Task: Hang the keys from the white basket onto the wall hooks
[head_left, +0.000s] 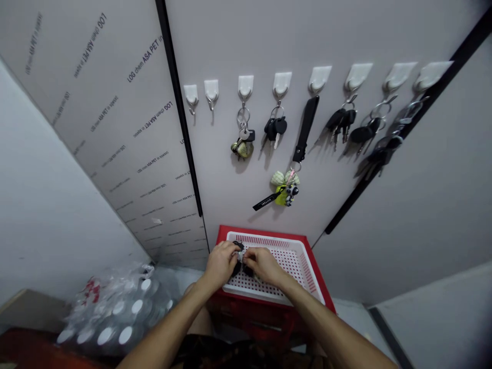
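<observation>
Both hands meet over the left part of a white perforated plastic basket [292, 262]. Between them is a small dark bunch of keys [237, 268], with black parts and a bit of metal showing. My left hand [222, 262] pinches it from the left, fingers closed. From the right, my right hand [263, 264] grips the same bunch with thumb and fingertips. The fingers partly hide the bunch, so single keys cannot be told apart. Another dark piece [248, 270] shows just under my right fingers.
The basket rests on a red stand [319, 277]. White hooks [282, 84] line the panel; several carry key bunches [275, 128], one a black strap [306, 128] with charms. The two leftmost hooks [211, 93] hold nothing. Wrapped bottles [119, 312] stand at lower left.
</observation>
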Motion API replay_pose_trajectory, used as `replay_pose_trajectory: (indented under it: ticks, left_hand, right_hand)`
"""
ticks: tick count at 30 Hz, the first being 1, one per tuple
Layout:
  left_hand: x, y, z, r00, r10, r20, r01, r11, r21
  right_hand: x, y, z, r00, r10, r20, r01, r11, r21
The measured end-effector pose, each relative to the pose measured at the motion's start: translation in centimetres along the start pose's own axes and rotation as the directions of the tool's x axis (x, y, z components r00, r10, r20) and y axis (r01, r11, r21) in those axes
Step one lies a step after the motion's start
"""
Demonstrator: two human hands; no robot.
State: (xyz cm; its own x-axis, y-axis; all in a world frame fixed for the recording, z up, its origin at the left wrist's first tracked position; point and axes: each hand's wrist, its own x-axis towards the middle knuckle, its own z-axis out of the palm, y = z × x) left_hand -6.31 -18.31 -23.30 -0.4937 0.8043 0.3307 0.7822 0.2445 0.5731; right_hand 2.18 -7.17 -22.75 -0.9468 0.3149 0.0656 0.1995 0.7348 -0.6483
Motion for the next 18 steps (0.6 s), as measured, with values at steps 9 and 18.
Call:
replay_pose_trajectory:
  ticks: [9,18]
  left_hand:
    - [0.2,1.2,-0.8,0.99,-0.131,0.053,0.141,0.936,-0.321]
    - [1.4,1.4,-1.9,0.951,-0.284,0.123,0.286,0.651,-0.703]
  right_hand:
    - [0.3,-2.2,-1.6,0.995,0.083,-0.062,-0.056,0.936,0.347]
    - [0.6,-2.7,-1.8,0.978,0.035,-0.205,0.057,0.903,0.426]
